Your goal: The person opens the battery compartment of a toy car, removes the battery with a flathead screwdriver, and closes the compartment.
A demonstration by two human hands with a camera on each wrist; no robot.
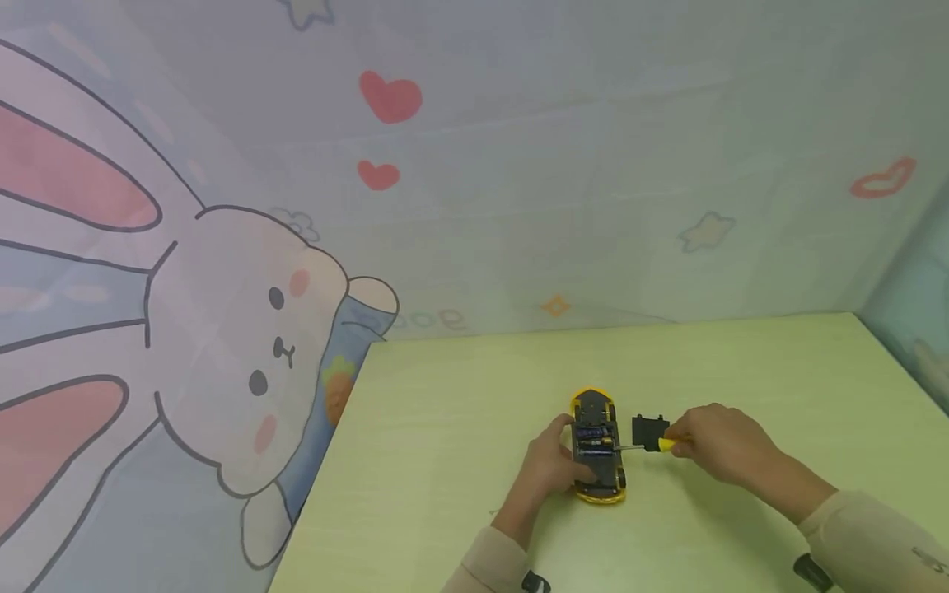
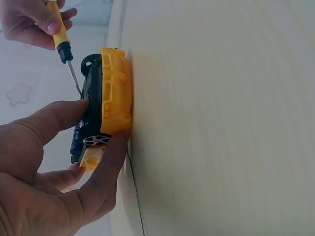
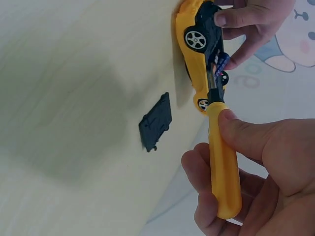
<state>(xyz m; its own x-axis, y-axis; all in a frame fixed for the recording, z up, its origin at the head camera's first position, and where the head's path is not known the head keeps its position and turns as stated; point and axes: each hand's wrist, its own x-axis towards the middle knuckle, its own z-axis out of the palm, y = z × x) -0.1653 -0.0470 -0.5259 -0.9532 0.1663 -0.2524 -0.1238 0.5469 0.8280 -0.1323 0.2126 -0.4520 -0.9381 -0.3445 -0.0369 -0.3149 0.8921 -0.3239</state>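
A yellow toy car lies upside down on the table, its black underside up and its battery compartment uncovered. Batteries sit inside; in the right wrist view one battery sticks up out of the compartment. My left hand grips the car from its left side, thumb on the underside and fingers along the body. In my right hand is a screwdriver with a yellow handle, held between thumb and fingers. The screwdriver's metal shaft reaches to the battery compartment.
A black battery cover lies flat on the table to the right of the car, partly behind my right hand in the head view. The pale green table meets a printed cloth backdrop at its far edge.
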